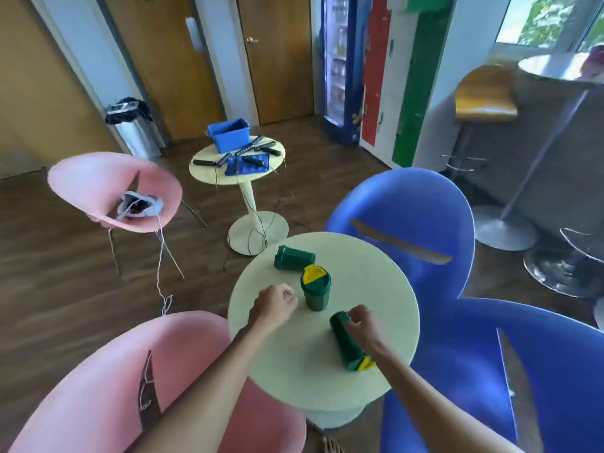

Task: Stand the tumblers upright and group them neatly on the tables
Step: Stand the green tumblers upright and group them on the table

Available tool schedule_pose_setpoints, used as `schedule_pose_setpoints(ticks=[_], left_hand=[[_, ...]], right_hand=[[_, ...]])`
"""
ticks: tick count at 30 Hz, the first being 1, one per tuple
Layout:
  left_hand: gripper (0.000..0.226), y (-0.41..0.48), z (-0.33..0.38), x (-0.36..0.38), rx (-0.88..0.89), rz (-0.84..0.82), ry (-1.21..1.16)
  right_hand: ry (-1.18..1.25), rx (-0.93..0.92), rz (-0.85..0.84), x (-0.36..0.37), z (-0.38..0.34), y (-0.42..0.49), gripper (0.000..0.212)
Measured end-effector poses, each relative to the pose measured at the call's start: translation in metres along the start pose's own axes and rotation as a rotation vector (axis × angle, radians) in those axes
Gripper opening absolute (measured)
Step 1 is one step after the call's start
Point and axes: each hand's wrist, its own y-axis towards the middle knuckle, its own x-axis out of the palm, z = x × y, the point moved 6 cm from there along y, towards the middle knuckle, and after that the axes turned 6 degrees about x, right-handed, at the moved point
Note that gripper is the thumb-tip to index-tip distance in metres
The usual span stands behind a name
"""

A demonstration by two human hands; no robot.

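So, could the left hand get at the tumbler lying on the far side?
Probably yes: the left hand looks empty, and only bare table lies between it and the far tumbler; the upright tumbler stands right of that path.

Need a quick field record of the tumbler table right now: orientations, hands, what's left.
surface: round pale table
upright: middle tumbler, yellow-and-green lid on top
lying: far tumbler; near tumbler, lid end toward the person
left hand: curled, holding nothing, beside middle tumbler
right hand: fingers curled on near tumbler's base end
remaining: two tumblers to stand up
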Motion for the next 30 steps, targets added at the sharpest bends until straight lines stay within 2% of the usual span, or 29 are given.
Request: schedule_pose_setpoints(ticks=[5,10,15,23,26,30], left_hand=[[0.026,0.058,-0.009,0.043,-0.073,-0.063,-0.137],[0.043,0.11,-0.01,0.067,-0.124,-0.004,-0.244],[0.064,0.141,-0.017,0.091,-0.135,-0.096,-0.35],[0.055,0.159,-0.035,0.103,-0.115,-0.177,-0.397],[0.055,0.16,-0.036,0.102,-0.078,-0.157,-0.39],[0.051,0.165,-0.037,0.097,-0.075,-0.115,-0.389]], right_hand=[[-0.039,0.185,-0.029,0.019,0.067,0.015,0.043],[-0.032,0.136,0.028,0.027,0.084,0.018,0.062],[-0.02,0.114,-0.15,0.039,0.099,0.013,0.082],[-0.082,0.13,-0.134,0.033,0.101,0.025,0.066],[-0.017,0.119,-0.14,0.034,0.087,0.025,0.061],[0.146,0.211,-0.057,0.027,0.058,0.033,0.054]])
